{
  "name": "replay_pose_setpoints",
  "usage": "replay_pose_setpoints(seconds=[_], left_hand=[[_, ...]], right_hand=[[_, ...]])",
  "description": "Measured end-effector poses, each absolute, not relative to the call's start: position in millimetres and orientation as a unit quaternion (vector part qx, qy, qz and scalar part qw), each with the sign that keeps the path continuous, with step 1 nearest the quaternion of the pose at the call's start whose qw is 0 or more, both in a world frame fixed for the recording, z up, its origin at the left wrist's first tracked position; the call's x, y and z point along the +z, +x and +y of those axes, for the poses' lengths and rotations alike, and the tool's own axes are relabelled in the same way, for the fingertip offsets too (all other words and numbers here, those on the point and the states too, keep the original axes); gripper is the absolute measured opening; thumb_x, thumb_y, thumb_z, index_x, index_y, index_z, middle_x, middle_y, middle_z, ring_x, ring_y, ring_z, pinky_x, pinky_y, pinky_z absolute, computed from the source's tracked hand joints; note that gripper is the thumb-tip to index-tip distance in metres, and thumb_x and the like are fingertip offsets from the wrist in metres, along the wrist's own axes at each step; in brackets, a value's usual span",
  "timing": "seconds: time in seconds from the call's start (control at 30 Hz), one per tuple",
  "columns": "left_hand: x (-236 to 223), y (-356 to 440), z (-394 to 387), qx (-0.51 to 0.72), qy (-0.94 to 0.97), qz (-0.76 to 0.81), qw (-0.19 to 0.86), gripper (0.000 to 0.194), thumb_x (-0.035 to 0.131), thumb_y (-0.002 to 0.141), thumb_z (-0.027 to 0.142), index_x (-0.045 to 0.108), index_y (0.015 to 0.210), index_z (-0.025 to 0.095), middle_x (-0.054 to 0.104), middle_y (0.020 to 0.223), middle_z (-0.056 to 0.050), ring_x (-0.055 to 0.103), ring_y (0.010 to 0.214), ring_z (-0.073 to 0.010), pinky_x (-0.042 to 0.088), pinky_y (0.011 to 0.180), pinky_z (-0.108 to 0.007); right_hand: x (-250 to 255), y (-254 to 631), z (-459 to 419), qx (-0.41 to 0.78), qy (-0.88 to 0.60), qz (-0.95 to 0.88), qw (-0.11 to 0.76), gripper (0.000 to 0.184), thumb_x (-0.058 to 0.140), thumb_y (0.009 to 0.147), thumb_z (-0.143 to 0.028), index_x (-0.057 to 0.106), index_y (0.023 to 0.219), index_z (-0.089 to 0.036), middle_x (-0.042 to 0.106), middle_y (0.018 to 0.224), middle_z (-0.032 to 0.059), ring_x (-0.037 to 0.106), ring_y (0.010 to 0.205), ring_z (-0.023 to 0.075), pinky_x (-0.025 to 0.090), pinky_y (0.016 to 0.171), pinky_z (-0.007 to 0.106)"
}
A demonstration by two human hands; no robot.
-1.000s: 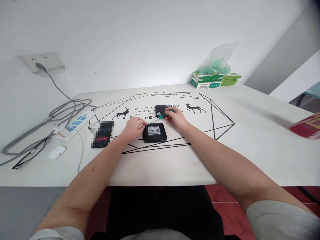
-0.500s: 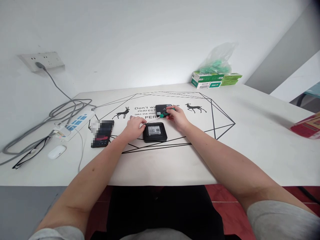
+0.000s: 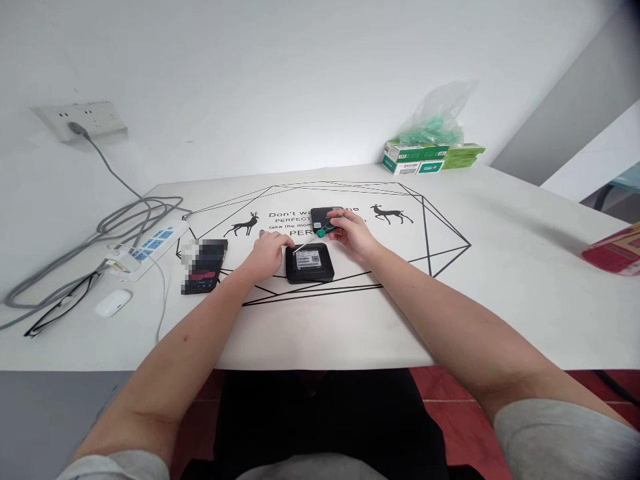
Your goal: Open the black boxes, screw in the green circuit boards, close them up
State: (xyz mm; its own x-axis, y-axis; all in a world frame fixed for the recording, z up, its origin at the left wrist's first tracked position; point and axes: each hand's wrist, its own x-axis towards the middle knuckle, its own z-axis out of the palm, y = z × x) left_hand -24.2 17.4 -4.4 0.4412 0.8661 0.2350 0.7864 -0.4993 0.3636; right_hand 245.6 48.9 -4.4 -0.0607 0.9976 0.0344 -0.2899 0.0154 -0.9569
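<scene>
Gripping a screwdriver (image 3: 321,233), the right hand (image 3: 351,236) flanks the device (image 3: 311,264); left hand (image 3: 271,254) curled at its corner, hold unclear.

Right of the right fingers (image 3: 349,221) the worktop (image 3: 480,300) lies open. Just beyond them a black box (image 3: 319,216) obstructs; the screwdriver (image 3: 321,233) bars the gap to the left fingers (image 3: 281,239), over the flat black device (image 3: 309,261). Left of those, the phone (image 3: 211,270) blocks low passage.

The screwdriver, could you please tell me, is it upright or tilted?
Tilted: the screwdriver slants from the right hand toward the labelled black case.
</scene>
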Motion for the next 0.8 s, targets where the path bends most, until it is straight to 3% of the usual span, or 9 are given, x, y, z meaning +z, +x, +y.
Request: replay_pose_setpoints(seconds=[0.43,0.6,0.8], left_hand=[[7,-19,11,0.212,0.849,0.468,0.121,0.029,0.045,0.103,0.024,0.074,0.110,0.024,0.076,0.120,-0.008,0.062,0.125,-0.0307,0.044,0.120,-0.055],[15,-22,4,0.197,0.854,0.453,0.163,0.030,0.050,0.105,0.032,0.072,0.124,0.028,0.072,0.136,-0.007,0.057,0.140,-0.0301,0.032,0.132,-0.059],[18,-26,-2,0.134,0.872,0.413,0.226,0.047,0.061,0.096,0.033,0.065,0.143,0.030,0.056,0.163,-0.007,0.042,0.159,-0.0321,0.038,0.131,-0.053]], right_hand=[[-8,243,46,0.597,-0.383,-0.484,0.512,0.037,0.090,0.066,-0.032,0.072,0.095,-0.021,0.068,0.078,-0.0011,0.063,0.064,0.0132,0.050,0.064,0.031],[-9,241,46,0.597,-0.382,-0.490,0.507,0.034,0.088,0.065,-0.029,0.074,0.094,-0.021,0.068,0.076,-0.0012,0.061,0.066,0.0135,0.051,0.063,0.030],[-11,241,46,0.589,-0.387,-0.498,0.506,0.033,0.085,0.065,-0.027,0.074,0.095,-0.020,0.069,0.078,-0.0008,0.062,0.068,0.0136,0.051,0.064,0.030]])
